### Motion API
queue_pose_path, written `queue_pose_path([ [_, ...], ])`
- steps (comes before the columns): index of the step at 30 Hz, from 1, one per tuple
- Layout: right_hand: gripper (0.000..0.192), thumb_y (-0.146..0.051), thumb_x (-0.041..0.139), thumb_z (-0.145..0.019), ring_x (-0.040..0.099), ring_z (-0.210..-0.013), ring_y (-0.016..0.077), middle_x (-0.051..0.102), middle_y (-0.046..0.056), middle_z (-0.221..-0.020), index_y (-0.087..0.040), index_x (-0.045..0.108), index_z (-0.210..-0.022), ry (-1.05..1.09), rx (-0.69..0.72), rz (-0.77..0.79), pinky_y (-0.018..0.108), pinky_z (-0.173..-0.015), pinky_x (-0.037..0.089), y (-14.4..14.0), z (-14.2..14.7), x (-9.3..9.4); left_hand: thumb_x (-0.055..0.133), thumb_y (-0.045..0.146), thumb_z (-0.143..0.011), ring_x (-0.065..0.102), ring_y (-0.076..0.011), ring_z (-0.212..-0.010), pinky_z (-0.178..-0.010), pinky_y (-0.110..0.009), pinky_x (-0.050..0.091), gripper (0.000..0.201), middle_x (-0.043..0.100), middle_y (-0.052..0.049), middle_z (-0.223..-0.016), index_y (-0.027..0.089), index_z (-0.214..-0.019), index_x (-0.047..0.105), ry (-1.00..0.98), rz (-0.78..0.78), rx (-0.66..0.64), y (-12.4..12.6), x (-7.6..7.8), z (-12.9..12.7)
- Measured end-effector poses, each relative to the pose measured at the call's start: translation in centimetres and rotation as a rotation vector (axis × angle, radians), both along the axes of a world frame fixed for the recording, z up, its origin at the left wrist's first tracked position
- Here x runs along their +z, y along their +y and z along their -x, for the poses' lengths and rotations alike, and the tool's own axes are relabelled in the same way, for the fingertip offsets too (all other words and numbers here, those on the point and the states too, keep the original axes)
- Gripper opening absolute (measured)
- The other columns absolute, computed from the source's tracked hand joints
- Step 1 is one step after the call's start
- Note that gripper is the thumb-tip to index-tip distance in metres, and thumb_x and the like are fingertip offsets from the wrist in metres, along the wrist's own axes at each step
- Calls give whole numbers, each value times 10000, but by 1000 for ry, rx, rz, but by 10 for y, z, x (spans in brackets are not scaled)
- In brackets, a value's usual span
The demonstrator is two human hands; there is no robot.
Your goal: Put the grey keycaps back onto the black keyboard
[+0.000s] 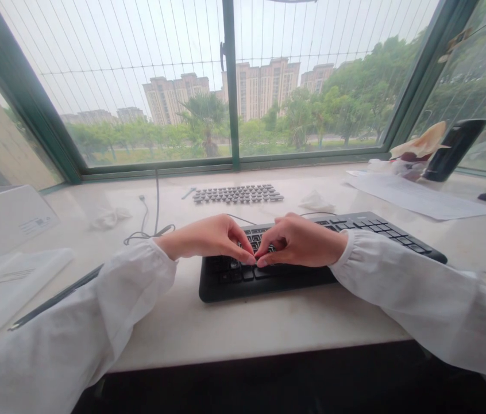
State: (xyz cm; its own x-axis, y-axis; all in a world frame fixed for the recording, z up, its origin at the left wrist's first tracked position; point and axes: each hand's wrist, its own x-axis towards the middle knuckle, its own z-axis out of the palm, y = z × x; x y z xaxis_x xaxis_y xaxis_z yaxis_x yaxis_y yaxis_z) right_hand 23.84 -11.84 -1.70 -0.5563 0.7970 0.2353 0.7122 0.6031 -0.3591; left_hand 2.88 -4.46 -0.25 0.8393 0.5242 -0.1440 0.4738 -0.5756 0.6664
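Note:
A black keyboard (294, 276) lies at a slant on the pale tabletop, and part of it shows frames where keycaps are off. Over its left half, my left hand (208, 237) is closed in a pinch. My right hand (301, 240) pinches as well, its thumb and index fingertips meeting those of the left. Anything between the fingertips is too small or hidden to make out. Behind the keyboard, loose dark keycaps (238, 194) stand in neat rows. A small grey tool-like piece (188, 193) rests at their left end.
At the left are a white box (6, 221), a white packet (14, 287), a dark pen-like stick (57, 296) and a cable (157, 207). Crumpled tissue (316, 201), paper sheets (419, 195) and a black upright object (454, 149) sit to the right. A window (232, 86) rises behind.

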Motion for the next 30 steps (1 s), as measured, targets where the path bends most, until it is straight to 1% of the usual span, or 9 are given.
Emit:
queue_pose_path([
  [6, 273, -466, 709, -751, 408, -491, 75, 510, -45, -497, -203, 779, -776, 33, -18, 40, 210, -508, 292, 0, 1, -1, 757, 542, -630, 586, -161, -714, -621, -248, 370, 382, 721, -25, -734, 201, -802, 787, -3, 23, 40, -1, -3, -1],
  [10, 262, -436, 700, -762, 365, -470, 63, 473, -54, -483, -188, 782, -777, 49, 2, 75, 217, -487, 263, 0, 0, 2, 752, 546, -630, 589, -168, -706, -615, -258, 375, 395, 721, -37, -716, 189, -796, 790, -17, 35, 52, -1, -4, 0],
  [13, 291, -441, 676, -780, 315, -482, 64, 417, -60, -484, -169, 779, -796, 87, 20, 145, 228, -476, 230, 0, 0, 3, 762, 533, -622, 594, -172, -715, -635, -268, 388, 389, 725, -47, -728, 183, -790, 790, -38, 76, 52, -1, -5, -1],
  [15, 324, -463, 678, -769, 303, -495, 67, 389, -61, -500, -159, 776, -826, 123, -2, 207, 231, -470, 209, 1, 0, 4, 771, 522, -616, 595, -173, -718, -641, -270, 393, 384, 723, -49, -731, 178, -784, 787, -39, 101, 56, -2, -5, -1],
  [18, 366, -486, 690, -748, 313, -503, 69, 376, -64, -519, -154, 768, -880, 149, -41, 291, 235, -467, 192, 2, -1, 4, 776, 504, -621, 588, -165, -706, -635, -264, 392, 363, 714, -43, -715, 175, -775, 778, -34, 120, 62, -2, -5, -1],
  [21, 371, -481, 680, -753, 322, -505, 71, 388, -66, -517, -147, 761, -893, 154, -61, 356, 240, -471, 190, 3, -1, 4, 766, 499, -640, 571, -154, -689, -612, -257, 377, 346, 700, -35, -699, 169, -746, 761, -32, 131, 57, -3, -5, -1],
  [25, 351, -459, 666, -760, 336, -508, 74, 412, -64, -518, -138, 748, -877, 134, -104, 394, 240, -473, 196, 3, 0, 4, 754, 496, -654, 554, -147, -680, -597, -256, 362, 344, 682, -32, -691, 160, -730, 744, -27, 144, 65, -2, -6, -2],
  [30, 283, -396, 666, -756, 351, -511, 75, 432, -67, -520, -129, 712, -839, 135, -139, 447, 238, -478, 207, 1, 5, 7, 757, 476, -657, 531, -137, -664, -594, -256, 350, 323, 665, -25, -674, 160, -722, 735, -29, 156, 83, -1, -7, -3],
])
